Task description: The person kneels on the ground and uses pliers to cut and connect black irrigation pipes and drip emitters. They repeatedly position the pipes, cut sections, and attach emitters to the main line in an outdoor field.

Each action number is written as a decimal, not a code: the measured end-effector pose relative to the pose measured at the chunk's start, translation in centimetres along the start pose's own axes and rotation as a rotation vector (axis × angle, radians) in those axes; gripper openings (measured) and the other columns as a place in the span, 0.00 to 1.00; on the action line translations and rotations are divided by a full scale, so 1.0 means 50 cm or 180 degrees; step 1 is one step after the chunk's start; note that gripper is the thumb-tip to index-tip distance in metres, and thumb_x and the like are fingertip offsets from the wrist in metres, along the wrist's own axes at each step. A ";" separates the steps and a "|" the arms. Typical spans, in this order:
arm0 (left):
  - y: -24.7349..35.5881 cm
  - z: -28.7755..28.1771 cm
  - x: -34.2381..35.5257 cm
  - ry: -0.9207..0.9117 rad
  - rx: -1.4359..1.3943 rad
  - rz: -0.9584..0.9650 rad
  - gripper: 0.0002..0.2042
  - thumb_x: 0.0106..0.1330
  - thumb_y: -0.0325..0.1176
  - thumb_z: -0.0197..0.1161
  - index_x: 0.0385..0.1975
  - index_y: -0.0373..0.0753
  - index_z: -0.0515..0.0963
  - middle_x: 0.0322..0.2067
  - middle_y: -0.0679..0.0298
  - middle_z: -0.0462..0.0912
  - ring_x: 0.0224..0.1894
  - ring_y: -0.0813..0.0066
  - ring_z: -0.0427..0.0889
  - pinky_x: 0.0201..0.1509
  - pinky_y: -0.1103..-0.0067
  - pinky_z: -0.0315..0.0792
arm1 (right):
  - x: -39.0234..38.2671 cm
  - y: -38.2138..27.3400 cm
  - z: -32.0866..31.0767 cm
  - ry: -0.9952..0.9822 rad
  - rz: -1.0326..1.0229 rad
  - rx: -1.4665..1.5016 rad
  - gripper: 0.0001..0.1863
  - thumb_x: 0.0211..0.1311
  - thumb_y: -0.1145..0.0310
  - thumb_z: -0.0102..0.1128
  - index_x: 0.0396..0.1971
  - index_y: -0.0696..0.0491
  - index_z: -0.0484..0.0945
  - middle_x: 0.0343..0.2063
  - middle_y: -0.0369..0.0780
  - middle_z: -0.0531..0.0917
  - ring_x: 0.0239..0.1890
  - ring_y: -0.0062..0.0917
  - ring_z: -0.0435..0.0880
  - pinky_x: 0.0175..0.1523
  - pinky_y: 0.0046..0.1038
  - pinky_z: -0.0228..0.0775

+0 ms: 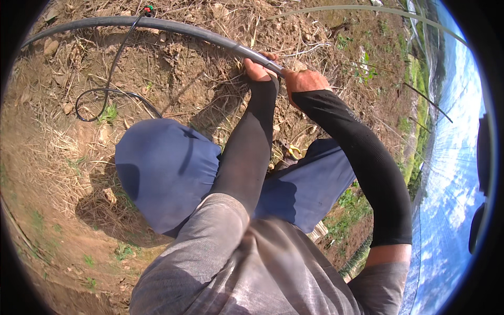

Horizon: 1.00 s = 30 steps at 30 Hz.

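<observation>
A thick dark grey plastic pipe [173, 26] arcs across the dry ground from the far left to my hands. My left hand [258, 70] is closed around it from below, palm up, with fingertips showing past its far side. Just to the right, my right hand [306, 82] wraps over the pipe from above, knuckles up. The pipe's end beyond that fist is hidden. Black sleeves cover both forearms. Hooked over the pipe further left is a thin black tube [111, 73], which loops down to my knee. A small red and green fitting [148, 9] sits at its top.
Yellow-handled pliers [292, 150] lie between my bent legs in blue trousers [163, 170]. A pale hose [362, 8] curves across the far right. A dark thin rod [428, 102] slants near the green strip. Straw, clods and small weeds cover the soil.
</observation>
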State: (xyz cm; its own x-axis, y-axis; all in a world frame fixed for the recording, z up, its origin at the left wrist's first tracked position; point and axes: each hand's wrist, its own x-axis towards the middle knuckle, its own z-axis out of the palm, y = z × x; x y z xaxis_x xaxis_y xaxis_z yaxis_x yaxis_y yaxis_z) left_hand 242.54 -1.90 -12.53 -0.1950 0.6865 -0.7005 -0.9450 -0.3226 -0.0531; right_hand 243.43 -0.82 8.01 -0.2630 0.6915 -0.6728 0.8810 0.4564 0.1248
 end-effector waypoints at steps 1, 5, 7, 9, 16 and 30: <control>0.005 -0.004 -0.003 -0.0208 0.0067 -0.0052 0.26 0.64 0.61 0.42 0.28 0.39 0.66 0.20 0.61 0.69 0.25 0.62 0.73 0.39 0.62 0.70 | -0.003 -0.012 -0.003 0.0029 -0.0030 -0.0062 0.14 0.60 0.66 0.47 0.43 0.50 0.77 0.22 0.53 0.81 0.29 0.44 0.83 0.36 0.42 0.75; 0.012 0.002 -0.008 -0.0196 -0.0052 -0.0062 0.27 0.63 0.63 0.44 0.29 0.39 0.66 0.24 0.61 0.70 0.27 0.65 0.72 0.41 0.64 0.69 | 0.010 0.048 0.033 0.0224 -0.0446 0.2048 0.19 0.61 0.64 0.48 0.48 0.57 0.76 0.17 0.42 0.75 0.17 0.26 0.75 0.23 0.32 0.70; 0.019 -0.001 -0.009 -0.0230 -0.0154 -0.0266 0.27 0.63 0.63 0.45 0.29 0.39 0.66 0.23 0.62 0.70 0.27 0.66 0.72 0.41 0.65 0.69 | 0.014 0.048 -0.006 -0.0943 0.1076 0.4225 0.21 0.62 0.63 0.47 0.50 0.58 0.75 0.19 0.33 0.72 0.15 0.14 0.64 0.18 0.19 0.59; 0.020 -0.002 -0.014 -0.0375 -0.0014 -0.0294 0.27 0.63 0.63 0.43 0.29 0.40 0.66 0.24 0.63 0.70 0.26 0.66 0.71 0.40 0.66 0.69 | 0.018 0.054 -0.028 -0.1026 0.0730 0.3823 0.20 0.61 0.64 0.49 0.49 0.58 0.76 0.18 0.37 0.75 0.16 0.20 0.72 0.22 0.25 0.66; 0.028 0.034 -0.035 -0.0111 0.0471 0.0061 0.29 0.60 0.67 0.43 0.27 0.41 0.66 0.23 0.66 0.70 0.24 0.68 0.71 0.37 0.66 0.70 | 0.066 -0.016 -0.071 -0.0626 -0.0384 -0.0631 0.14 0.57 0.67 0.51 0.41 0.51 0.80 0.24 0.46 0.82 0.32 0.39 0.84 0.40 0.38 0.75; 0.031 0.013 -0.009 -0.0095 0.0498 -0.0242 0.28 0.62 0.64 0.39 0.24 0.41 0.66 0.19 0.64 0.69 0.24 0.69 0.71 0.36 0.69 0.70 | 0.062 -0.031 -0.039 -0.0707 -0.0057 0.0391 0.10 0.59 0.70 0.48 0.34 0.56 0.78 0.22 0.47 0.80 0.25 0.35 0.81 0.32 0.36 0.74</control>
State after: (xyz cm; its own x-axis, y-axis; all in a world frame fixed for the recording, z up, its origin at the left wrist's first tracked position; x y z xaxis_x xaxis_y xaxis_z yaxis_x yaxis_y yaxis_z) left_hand 241.00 -2.28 -11.81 -0.1269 0.7247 -0.6772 -0.9862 -0.1653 0.0080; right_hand 240.49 1.71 7.12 -0.1980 0.5377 -0.8196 0.9217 0.3867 0.0310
